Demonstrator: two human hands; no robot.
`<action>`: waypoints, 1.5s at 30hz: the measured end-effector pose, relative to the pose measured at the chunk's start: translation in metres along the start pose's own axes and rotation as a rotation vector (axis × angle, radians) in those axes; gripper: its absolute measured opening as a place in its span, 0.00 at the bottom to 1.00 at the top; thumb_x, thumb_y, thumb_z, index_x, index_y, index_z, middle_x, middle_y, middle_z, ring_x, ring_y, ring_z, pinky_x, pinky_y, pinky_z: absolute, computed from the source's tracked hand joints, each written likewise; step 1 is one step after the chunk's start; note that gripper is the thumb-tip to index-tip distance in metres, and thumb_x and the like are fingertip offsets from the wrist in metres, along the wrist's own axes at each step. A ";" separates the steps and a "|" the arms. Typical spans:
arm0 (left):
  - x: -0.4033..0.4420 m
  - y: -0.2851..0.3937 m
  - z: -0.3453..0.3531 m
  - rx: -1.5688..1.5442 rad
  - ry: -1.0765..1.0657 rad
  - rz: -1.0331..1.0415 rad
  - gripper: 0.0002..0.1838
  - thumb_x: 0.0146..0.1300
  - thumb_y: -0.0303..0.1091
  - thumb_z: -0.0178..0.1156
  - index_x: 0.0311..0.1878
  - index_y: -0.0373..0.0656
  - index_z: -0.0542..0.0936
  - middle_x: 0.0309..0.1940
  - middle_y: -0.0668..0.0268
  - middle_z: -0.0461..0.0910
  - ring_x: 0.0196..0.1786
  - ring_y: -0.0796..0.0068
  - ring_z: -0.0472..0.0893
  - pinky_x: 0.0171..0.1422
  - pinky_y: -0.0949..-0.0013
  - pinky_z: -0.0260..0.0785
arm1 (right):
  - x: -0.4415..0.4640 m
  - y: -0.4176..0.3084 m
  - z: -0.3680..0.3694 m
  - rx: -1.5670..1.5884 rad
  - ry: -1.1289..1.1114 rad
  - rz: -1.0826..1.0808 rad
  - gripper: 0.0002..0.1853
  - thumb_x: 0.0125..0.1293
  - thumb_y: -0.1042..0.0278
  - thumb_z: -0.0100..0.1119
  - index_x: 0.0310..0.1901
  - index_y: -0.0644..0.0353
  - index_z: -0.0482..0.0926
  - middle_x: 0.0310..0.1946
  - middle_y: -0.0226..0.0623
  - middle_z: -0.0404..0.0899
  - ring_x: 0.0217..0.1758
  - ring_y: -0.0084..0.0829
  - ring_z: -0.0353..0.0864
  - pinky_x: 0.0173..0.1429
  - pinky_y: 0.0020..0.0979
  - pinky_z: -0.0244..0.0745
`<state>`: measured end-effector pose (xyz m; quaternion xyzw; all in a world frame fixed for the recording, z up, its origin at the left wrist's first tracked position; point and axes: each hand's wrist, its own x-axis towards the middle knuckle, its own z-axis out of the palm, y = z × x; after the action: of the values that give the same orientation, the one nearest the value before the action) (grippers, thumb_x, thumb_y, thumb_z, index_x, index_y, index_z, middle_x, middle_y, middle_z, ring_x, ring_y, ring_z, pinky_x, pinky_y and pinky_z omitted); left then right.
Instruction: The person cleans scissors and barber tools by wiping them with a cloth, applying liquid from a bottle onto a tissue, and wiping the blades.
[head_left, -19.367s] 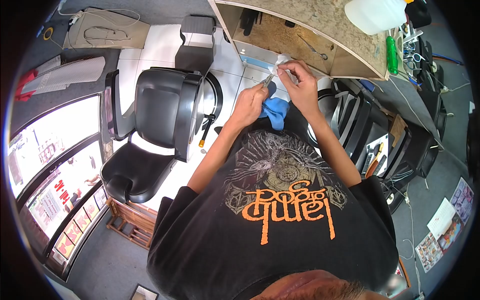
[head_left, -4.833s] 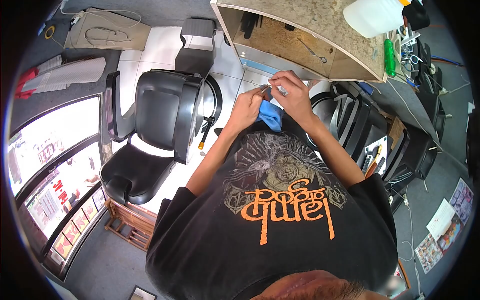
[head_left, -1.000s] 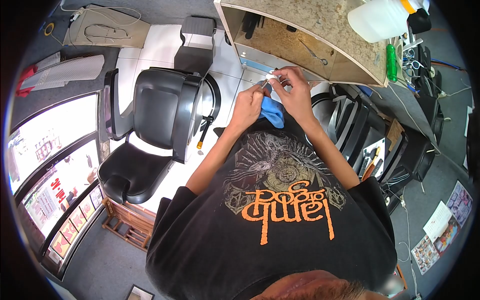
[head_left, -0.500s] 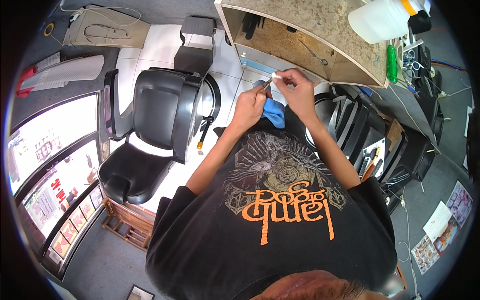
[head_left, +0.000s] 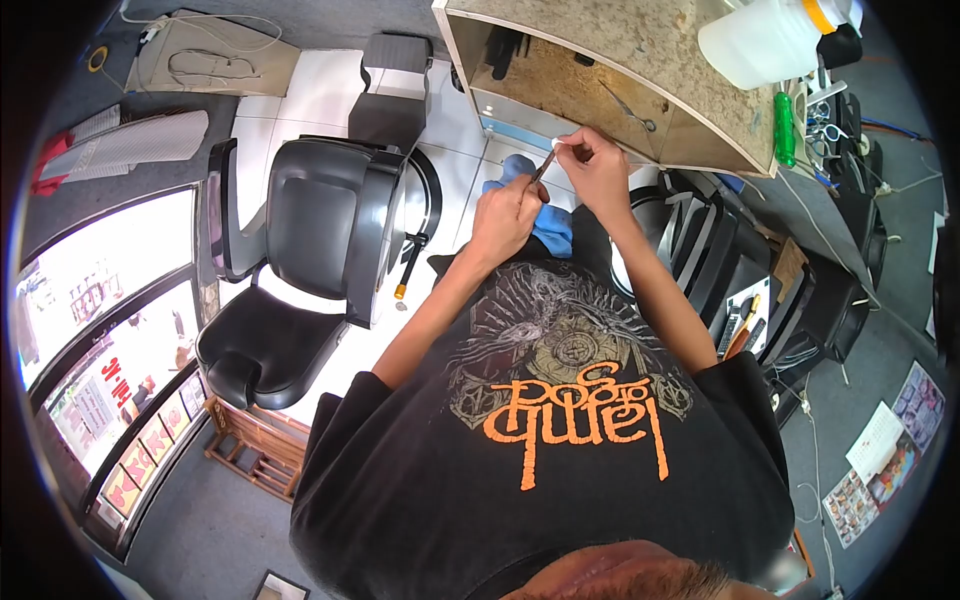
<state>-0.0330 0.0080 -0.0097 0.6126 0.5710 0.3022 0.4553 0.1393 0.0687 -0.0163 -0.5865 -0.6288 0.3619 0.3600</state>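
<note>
My left hand (head_left: 505,218) is closed around a slim dark metal tool (head_left: 543,167), which points up and to the right; its kind is too small to make out. Pinched in my right hand (head_left: 598,178) is a small white wad (head_left: 556,146), like cotton or tissue, at the tool's upper tip. Whether the wad wraps the tip or only touches it, I cannot tell. A blue cloth (head_left: 553,232) lies across my lap, below and behind both hands.
Ahead stands a wooden cabinet (head_left: 720,120) with scissors (head_left: 630,108) on its shelf. On top are a white plastic jug (head_left: 755,45) and a green-handled tool (head_left: 784,130). A black barber chair (head_left: 315,215) is at left, more black chairs (head_left: 690,240) at right.
The right hand has shifted slightly up and left, and the wad shows smaller at the tool's tip. More of the blue cloth shows beyond the left hand.
</note>
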 end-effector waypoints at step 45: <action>-0.002 -0.011 0.004 -0.356 -0.024 -0.033 0.18 0.76 0.32 0.45 0.38 0.30 0.80 0.25 0.55 0.78 0.30 0.67 0.77 0.41 0.61 0.72 | -0.006 -0.017 -0.011 -0.083 -0.159 -0.496 0.09 0.64 0.75 0.69 0.45 0.63 0.86 0.43 0.40 0.84 0.48 0.43 0.81 0.55 0.41 0.76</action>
<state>-0.0341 0.0040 -0.0205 0.5164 0.5130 0.3836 0.5683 0.1410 0.0622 0.0036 -0.3984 -0.7940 0.2812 0.3629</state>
